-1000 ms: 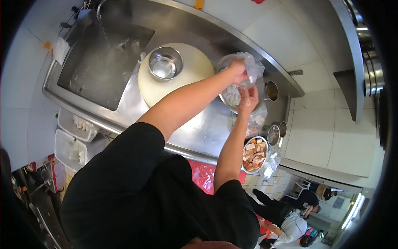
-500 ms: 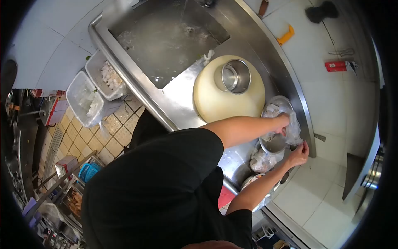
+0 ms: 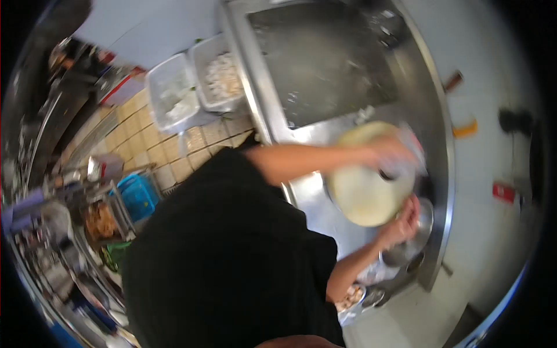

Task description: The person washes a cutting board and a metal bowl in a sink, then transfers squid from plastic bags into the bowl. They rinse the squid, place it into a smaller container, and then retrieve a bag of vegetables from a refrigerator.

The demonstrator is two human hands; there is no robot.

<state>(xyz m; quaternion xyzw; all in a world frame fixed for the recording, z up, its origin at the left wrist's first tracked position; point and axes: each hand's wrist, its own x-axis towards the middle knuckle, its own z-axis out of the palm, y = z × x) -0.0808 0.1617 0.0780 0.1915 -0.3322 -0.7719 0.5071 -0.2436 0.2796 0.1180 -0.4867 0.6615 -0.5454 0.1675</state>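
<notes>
My left hand [image 3: 390, 152], smeared by motion, is over the round cream-coloured board [image 3: 364, 203] beside the sink basin. Its fingers appear closed round a metal cup [image 3: 413, 152], which is blurred and partly covered by the hand. Nearer the wall end of the counter is my right hand [image 3: 401, 225], fingers bent close together at the rim of a metal bowl [image 3: 425, 225]. Whether it grips anything is hidden. Below that bowl lies a clear plastic bag [image 3: 380, 271], its contents indistinct. A bowl of pinkish-brown pieces [image 3: 351, 298] stands past my right forearm.
Cloudy water fills the sink basin [image 3: 325, 64]. Two white tubs [image 3: 174, 124] with pale contents are left of the sink edge. A blue basket [image 3: 136, 197] and a tray of brown food [image 3: 100, 220] are on a rack behind me. An orange-yellow handle [image 3: 465, 129] lies by the wall.
My left hand has gone from the plastic bag to the cup on the cream board. My right hand no longer pulls at the bag. The whole view has shifted.
</notes>
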